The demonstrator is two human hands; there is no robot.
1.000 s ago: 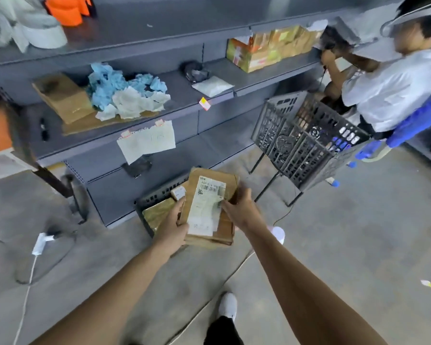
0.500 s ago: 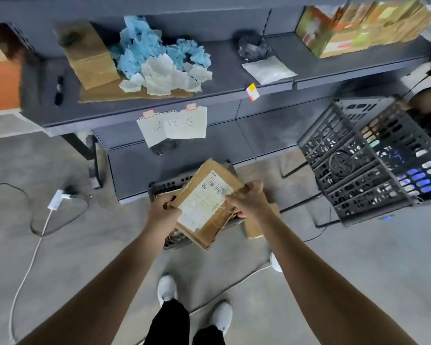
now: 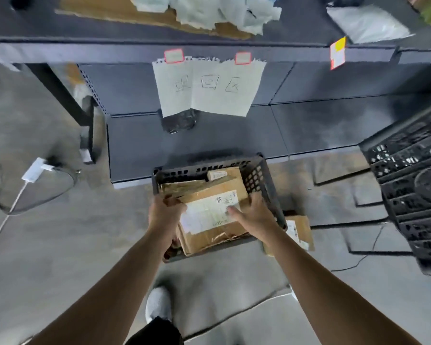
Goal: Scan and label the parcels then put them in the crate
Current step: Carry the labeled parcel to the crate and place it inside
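A brown cardboard parcel with a white shipping label lies in the dark plastic crate on the floor, on top of other brown parcels. My left hand grips the parcel's left edge. My right hand holds its right side, fingers over the label. A small labelled box lies at the crate's far end. Another brown parcel lies on the floor just right of the crate.
A grey metal shelf unit stands behind the crate, with a handwritten paper sign taped to its edge. A second dark crate tilts on a stand at right. A white charger and cable lie on the floor at left.
The parcel has gone down from in front of me into the crate, both hands still on it. My view has tipped downward and closer to the crate.
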